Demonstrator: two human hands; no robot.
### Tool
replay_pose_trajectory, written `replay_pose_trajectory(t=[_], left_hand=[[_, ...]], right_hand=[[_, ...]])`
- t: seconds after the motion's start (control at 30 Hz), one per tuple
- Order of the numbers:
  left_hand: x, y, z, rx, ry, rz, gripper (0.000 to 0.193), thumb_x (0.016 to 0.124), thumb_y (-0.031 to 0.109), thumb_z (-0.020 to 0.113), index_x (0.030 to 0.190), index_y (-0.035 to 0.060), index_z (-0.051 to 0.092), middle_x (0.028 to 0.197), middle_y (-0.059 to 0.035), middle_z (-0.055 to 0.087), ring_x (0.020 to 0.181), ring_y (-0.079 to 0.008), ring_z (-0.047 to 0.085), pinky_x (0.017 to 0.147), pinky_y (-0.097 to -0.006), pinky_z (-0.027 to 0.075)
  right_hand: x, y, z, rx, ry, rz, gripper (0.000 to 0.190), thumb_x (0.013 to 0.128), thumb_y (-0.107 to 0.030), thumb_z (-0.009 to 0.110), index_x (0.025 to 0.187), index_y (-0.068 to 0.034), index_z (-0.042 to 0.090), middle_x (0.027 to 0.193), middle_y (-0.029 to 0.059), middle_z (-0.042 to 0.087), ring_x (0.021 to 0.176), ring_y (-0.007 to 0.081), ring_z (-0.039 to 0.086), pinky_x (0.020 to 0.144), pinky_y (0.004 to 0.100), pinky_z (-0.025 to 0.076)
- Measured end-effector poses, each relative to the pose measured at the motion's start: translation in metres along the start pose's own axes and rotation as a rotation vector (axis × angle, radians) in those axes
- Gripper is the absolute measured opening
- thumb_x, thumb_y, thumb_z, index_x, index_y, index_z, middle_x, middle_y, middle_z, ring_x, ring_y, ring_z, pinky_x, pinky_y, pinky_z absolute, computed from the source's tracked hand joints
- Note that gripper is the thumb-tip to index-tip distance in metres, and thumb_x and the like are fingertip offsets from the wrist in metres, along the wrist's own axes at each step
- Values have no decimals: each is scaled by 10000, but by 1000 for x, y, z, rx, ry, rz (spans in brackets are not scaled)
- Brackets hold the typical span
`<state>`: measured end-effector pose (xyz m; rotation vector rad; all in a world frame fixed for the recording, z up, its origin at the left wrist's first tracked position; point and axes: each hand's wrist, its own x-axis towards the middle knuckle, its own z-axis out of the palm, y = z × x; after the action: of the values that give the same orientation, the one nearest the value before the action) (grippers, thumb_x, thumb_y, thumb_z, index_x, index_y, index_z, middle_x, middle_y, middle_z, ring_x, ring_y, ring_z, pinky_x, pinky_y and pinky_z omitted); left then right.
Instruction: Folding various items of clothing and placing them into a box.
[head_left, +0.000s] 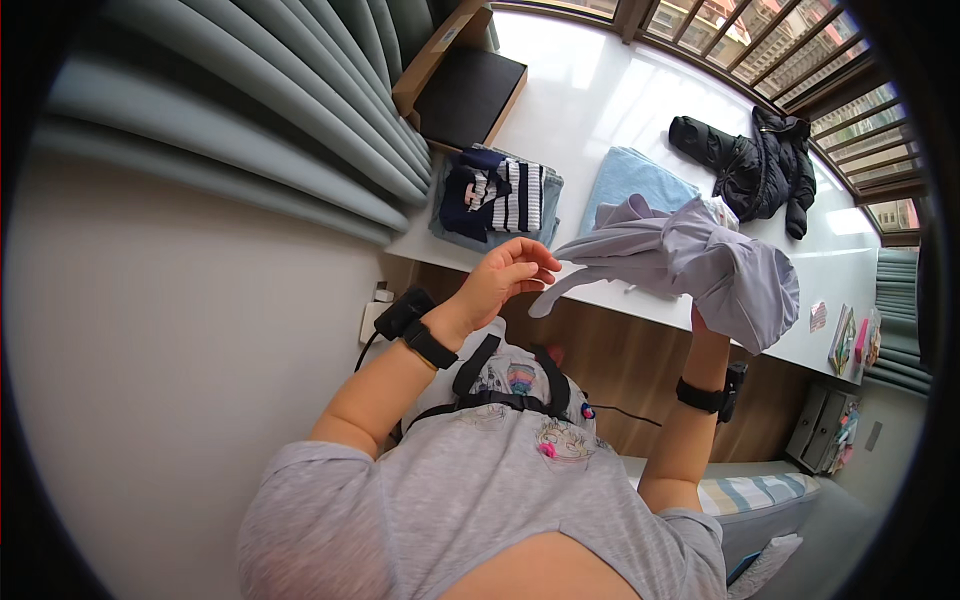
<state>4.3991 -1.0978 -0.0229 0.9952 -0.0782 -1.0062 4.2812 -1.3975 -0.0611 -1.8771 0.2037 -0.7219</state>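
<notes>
A lavender garment (675, 247) is bunched up over the front edge of the white sill, its loose ends trailing left. Cloth covers the fingers of my right hand (699, 319), which bears the garment from below; only the wrist side shows. Just off the garment's left end is my left hand (514, 271), fingers loosely curled and apart, with nothing in them. Behind the garment lies a folded light blue cloth (637, 180), partly covered by it. To the left, a folded navy and striped knit top (499, 195) rests on folded denim (551, 214).
The white sill (570, 97) runs below barred windows. A black puffer jacket (765, 165) lies near the bars. An opened cardboard box (472, 97) stands by the grey-green curtain (300, 97). Books (844, 337) stand at the far right. A small cabinet (817, 424) stands below.
</notes>
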Motion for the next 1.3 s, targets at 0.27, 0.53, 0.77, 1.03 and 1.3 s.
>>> replay_pose_trajectory(t=[0.27,0.53,0.77,1.03,1.3], left_hand=[[76,18,-184,-23,449,-91,146,792,64,421,928,77,473,905,-47,555,795,-121,531,721,-254,427],[146,-5,-291,-338,691,-97,187,767,27,411,943,64,465,938,-68,547,836,-160,528,721,-293,431],[237,1,-309,-436,650,71,261,802,61,399,1058,19,425,1043,-95,501,995,-202,481,854,-310,384],[304,-12,-357,-293,906,55,606,762,72,503,1252,-21,160,1225,-129,308,1187,-217,250,992,-365,154],[323,-6,-364,-33,1200,-23,469,698,108,543,1123,-15,387,1027,-51,465,878,-134,439,776,-268,326]], right_hand=[[14,107,80,51,363,1325,580,724,-88,541,1226,-99,250,1114,94,409,967,252,449,764,383,400],[71,129,275,168,-283,1180,372,742,-100,508,1102,-40,436,1074,83,478,927,166,476,726,313,414],[140,190,415,487,-416,1086,435,764,-82,448,1189,-48,364,1188,82,412,1084,185,400,838,308,367],[153,268,472,165,-307,1047,574,730,-80,520,1239,-6,265,1221,156,356,1114,215,363,860,291,344],[156,259,470,197,-380,1067,656,706,-146,552,1243,40,225,1203,224,355,1076,270,403,862,313,349]])
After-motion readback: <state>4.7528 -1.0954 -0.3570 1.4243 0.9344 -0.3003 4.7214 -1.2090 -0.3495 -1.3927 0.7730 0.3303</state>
